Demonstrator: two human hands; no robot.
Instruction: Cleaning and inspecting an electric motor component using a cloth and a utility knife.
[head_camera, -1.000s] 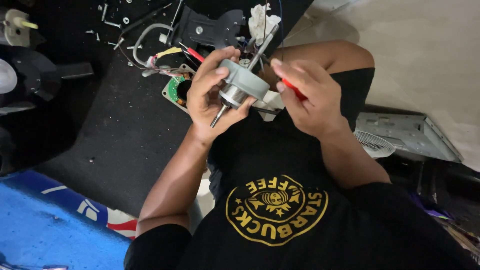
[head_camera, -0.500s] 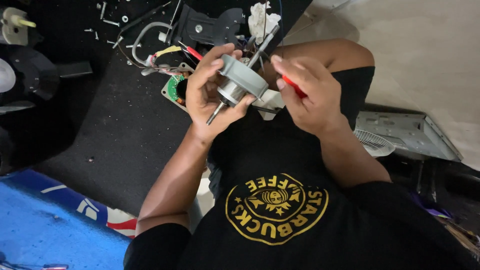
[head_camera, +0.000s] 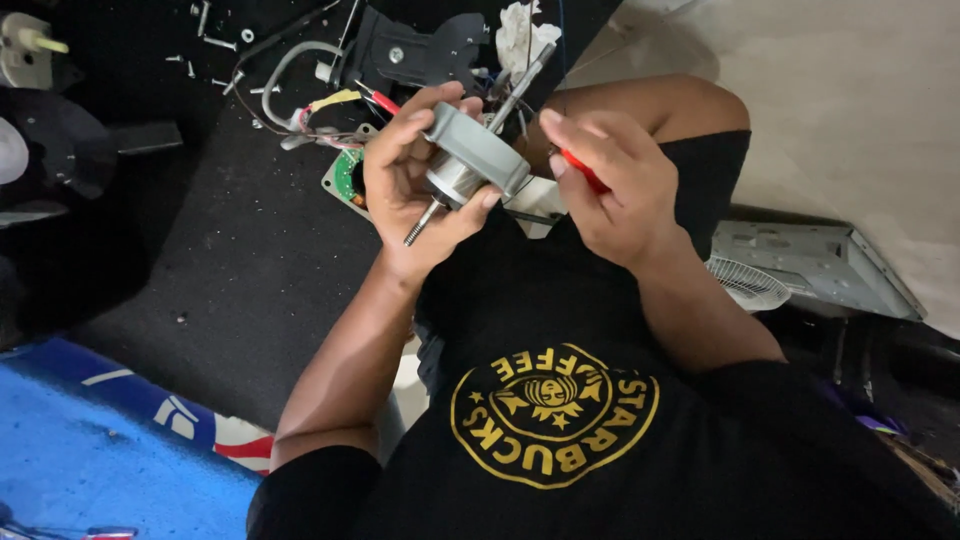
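Our left hand (head_camera: 410, 195) wraps closed around a grey round motor (head_camera: 472, 160) held above our lap, its threaded shaft (head_camera: 421, 222) pointing down-left. Our right hand (head_camera: 610, 185) grips a red-handled screwdriver (head_camera: 583, 172), mostly hidden by the fingers. A round yellow emblem (head_camera: 553, 415) marks our black shirt; wires (head_camera: 330, 110) tangle near the dark mat's (head_camera: 230, 260) top edge.

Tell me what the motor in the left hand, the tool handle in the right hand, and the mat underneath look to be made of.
Motor: grey metal housing, dull matte sheen, likely cast or pressed; its threaded shaft looks like bare steel.
Tool handle: glossy red, probably plastic; mostly hidden by the right hand.
Mat: black, speckled and non-reflective, apparently rubber or dense foam.
The left hand grips the motor.
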